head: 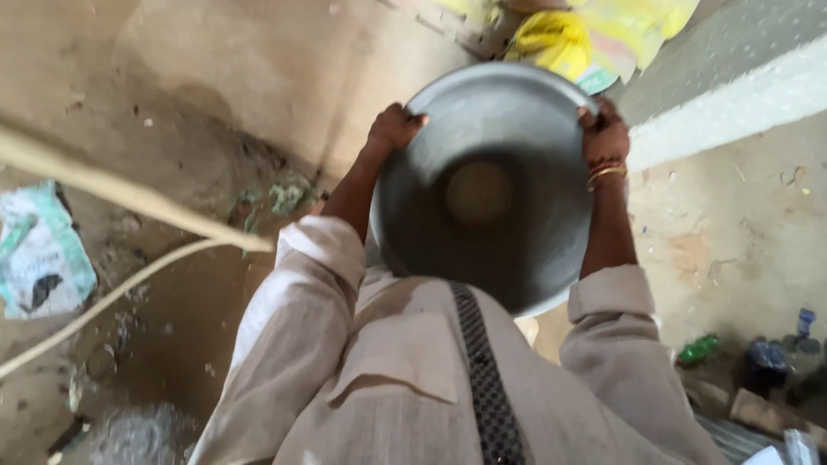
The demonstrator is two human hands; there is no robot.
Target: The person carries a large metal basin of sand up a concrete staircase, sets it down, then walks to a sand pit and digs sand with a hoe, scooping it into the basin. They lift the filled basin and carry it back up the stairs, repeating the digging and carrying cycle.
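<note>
I hold a wide grey metal pan (517, 120) in front of my chest, its hollow facing me. My left hand (394, 127) grips the rim on the left side. My right hand (603, 133), with bangles on the wrist, grips the rim on the right. The inside of the pan is dusty, with a pale round patch at its centre. My light shirt and a dark chequered strap fill the lower part of the view.
Below is a dirt floor with damp patches. A crumpled white and green bag (39, 254) lies at the left, and pale cords (129, 198) cross that side. Yellow sacks (594, 34) lie ahead. A white ledge (732, 108) runs at right. Bottles (698, 349) lie at bottom right.
</note>
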